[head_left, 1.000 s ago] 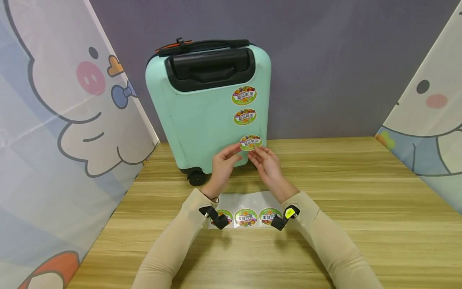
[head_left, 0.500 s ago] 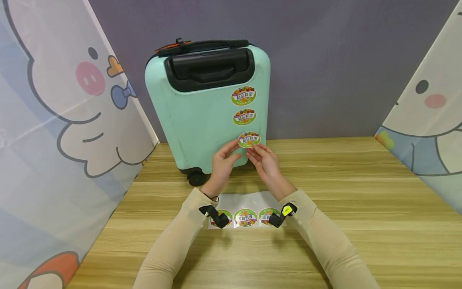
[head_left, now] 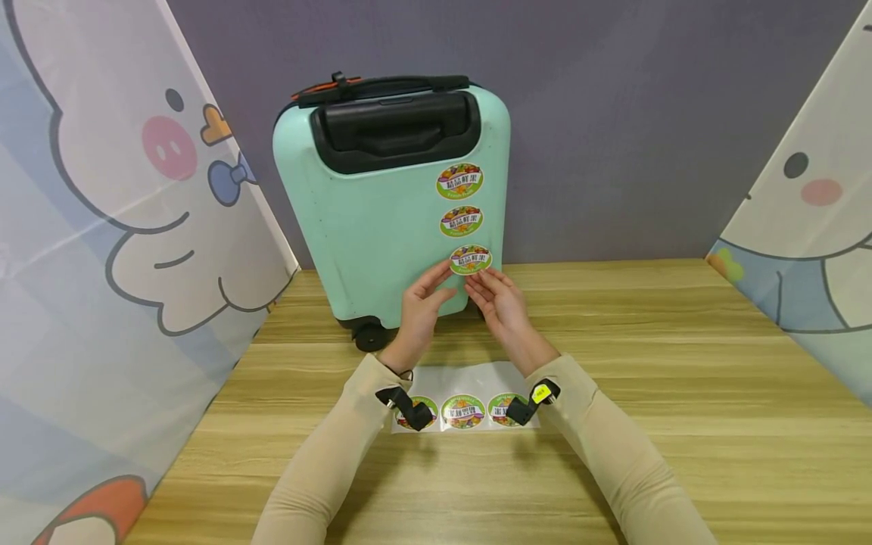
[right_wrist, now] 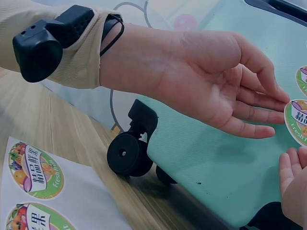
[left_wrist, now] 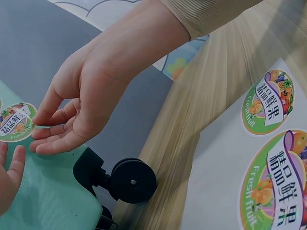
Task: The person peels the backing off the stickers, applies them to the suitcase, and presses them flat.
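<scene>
An oval fruit sticker (head_left: 470,260), green-edged with Chinese characters and "Fresh Fruit", is held in front of the lower right of a mint-green suitcase (head_left: 375,235). My left hand (head_left: 420,306) pinches its left edge; thumb and fingertips meet there in the right wrist view. At its lower right edge, the fingertips of my right hand (head_left: 502,306) pinch it, and the left wrist view shows that hand (left_wrist: 91,96) large. Whether the sticker touches the case is unclear. Two matching stickers, an upper one (head_left: 459,182) and a middle one (head_left: 461,221), are on the case above it.
A white backing sheet (head_left: 470,376) with three stickers lies on the wooden table (head_left: 647,378) beneath my wrists. The suitcase stands upright before a grey wall (head_left: 613,136), with a black wheel (head_left: 371,334) at its lower left. Cartoon panels (head_left: 804,189) flank the table.
Both hands have raised the held sticker slightly and shifted it a little left, bringing it nearer the middle sticker. It also looks more level. The suitcase has stayed in place.
</scene>
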A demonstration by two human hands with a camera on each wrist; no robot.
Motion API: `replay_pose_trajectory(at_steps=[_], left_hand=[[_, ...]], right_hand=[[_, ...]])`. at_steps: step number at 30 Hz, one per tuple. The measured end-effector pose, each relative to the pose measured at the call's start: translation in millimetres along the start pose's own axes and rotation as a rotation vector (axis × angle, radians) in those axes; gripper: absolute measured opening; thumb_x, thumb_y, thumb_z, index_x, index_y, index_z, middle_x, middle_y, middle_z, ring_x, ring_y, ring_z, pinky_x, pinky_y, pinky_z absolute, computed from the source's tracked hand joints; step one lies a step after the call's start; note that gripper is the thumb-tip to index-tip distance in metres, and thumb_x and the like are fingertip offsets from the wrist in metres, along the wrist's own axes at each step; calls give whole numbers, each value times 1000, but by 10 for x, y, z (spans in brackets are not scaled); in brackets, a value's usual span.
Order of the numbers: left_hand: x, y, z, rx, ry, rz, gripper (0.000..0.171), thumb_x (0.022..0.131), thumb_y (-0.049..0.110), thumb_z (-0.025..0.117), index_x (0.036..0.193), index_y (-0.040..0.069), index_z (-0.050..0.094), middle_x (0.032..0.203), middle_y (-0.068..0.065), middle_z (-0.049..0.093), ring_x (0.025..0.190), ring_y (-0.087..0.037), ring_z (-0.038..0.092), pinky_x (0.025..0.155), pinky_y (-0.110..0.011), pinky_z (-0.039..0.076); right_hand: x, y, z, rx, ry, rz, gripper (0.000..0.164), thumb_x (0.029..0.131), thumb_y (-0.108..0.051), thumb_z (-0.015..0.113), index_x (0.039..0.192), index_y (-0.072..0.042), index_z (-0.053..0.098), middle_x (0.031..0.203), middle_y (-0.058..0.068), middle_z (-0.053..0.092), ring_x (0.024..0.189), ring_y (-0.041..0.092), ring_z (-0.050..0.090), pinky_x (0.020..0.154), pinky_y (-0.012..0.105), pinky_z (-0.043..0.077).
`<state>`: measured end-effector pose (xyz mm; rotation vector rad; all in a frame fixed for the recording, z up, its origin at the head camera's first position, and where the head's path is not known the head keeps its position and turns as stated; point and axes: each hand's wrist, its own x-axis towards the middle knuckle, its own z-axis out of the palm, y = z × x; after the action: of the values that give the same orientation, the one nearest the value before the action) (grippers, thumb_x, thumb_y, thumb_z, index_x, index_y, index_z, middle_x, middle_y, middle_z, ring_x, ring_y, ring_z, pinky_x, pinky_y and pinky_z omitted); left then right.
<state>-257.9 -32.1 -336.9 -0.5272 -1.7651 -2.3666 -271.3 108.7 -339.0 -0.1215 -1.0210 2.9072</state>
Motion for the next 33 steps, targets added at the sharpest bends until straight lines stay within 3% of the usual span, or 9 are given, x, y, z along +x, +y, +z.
replay_pose_trajectory(at_steps=[23,29,33], left_hand=[[15,27,29,-35,-14,-19,51,90,-13,54,140,-6,51,144,-19,51,136,-26,46,104,-37,44],[9,28,28,-29,-29,-15,51,91,-13,52,141,-6,50,145,-19,50,137,-26,45,108,-43,40],[8,29,23,-20,-37,-12,50,92,-12,51,142,-6,49,146,-19,49,137,-26,45,105,-39,43]], right_hand=[[23,-27,8,-41,-16,-11,10,102,4,46,105,-2,53,83,7,71,83,17,71,85,30,57],[18,-35,-4,-70,-26,-16,20,100,10,41,113,1,54,88,7,70,88,17,70,91,32,54],[23,-39,-9,-90,-30,-22,33,97,14,39,127,5,50,91,7,69,91,17,69,92,31,53]])
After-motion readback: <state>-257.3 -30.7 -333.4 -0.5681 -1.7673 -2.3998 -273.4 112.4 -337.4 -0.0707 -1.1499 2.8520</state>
